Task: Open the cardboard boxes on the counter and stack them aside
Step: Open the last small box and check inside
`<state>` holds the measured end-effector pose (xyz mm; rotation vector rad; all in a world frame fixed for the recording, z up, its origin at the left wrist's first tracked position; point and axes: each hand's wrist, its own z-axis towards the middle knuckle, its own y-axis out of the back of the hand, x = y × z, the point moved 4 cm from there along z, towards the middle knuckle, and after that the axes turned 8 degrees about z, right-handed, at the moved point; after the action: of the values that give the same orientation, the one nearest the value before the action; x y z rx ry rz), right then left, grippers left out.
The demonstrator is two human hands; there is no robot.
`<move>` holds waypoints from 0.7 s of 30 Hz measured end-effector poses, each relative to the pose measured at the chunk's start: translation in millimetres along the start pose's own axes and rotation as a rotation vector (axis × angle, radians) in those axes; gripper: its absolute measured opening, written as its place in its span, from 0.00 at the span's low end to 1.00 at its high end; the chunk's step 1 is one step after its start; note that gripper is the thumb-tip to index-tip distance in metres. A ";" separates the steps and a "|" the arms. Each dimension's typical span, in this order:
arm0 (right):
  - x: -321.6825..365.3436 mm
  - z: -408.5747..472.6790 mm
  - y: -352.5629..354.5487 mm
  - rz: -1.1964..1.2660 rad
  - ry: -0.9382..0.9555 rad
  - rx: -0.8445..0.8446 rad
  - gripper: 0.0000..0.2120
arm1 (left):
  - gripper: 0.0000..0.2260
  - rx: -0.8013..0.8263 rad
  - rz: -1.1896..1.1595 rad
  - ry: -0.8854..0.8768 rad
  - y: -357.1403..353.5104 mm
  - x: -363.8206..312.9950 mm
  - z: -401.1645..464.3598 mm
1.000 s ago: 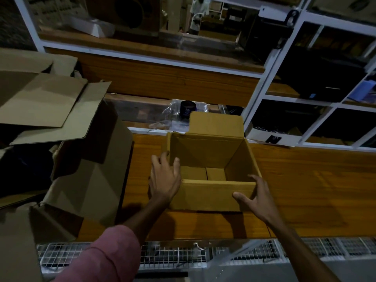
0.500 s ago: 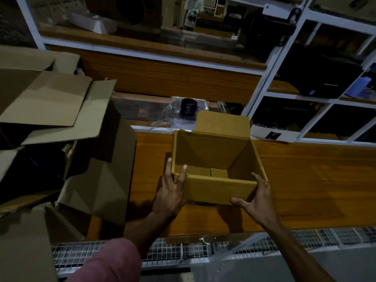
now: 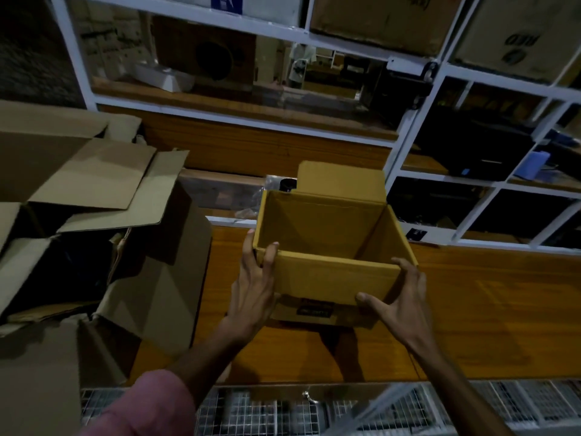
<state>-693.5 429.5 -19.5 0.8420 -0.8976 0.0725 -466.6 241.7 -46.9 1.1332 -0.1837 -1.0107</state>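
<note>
A small open cardboard box [image 3: 330, 272] hangs above the wooden counter [image 3: 487, 316], its far flap standing up and its inside bare. My left hand [image 3: 254, 287] grips the box's near left corner, thumb on the front wall and fingers along the left side. My right hand [image 3: 399, 297] holds the near right corner, thumb under the front wall and fingers up the right side. A dark label shows low on the box's front.
A pile of large opened cardboard boxes [image 3: 94, 247] fills the left side, flaps spread wide. White-framed shelves [image 3: 446, 215] with dark goods stand behind and right. A black jar [image 3: 287, 185] sits behind the box. Wire mesh [image 3: 283, 410] runs below the counter's front edge.
Both hands have raised the small box off the counter toward me; its shadow now lies beneath it. My view has tilted upward.
</note>
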 end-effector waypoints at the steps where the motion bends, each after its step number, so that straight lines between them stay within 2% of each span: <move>1: 6.3 2.6 6.6 0.014 0.022 -0.008 0.46 | 0.51 -0.026 0.006 0.006 9.9 -4.8 6.6; 6: 34.8 14.0 42.2 0.047 0.139 -0.046 0.48 | 0.51 -0.154 0.068 -0.081 60.9 -34.2 30.0; 13: 74.3 21.2 75.5 0.042 0.318 -0.068 0.55 | 0.50 -0.242 0.136 -0.159 134.0 -56.7 32.9; 18: 131.3 27.8 87.4 0.034 0.463 -0.087 0.55 | 0.45 -0.324 0.206 -0.180 201.8 -55.9 28.0; 21: 175.1 35.2 88.5 0.073 0.546 -0.089 0.55 | 0.47 -0.383 0.269 -0.157 248.8 -49.3 22.8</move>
<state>-638.4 418.0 171.7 0.6575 -0.4126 0.3092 -365.0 277.1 183.9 0.6612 -0.2495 -0.8489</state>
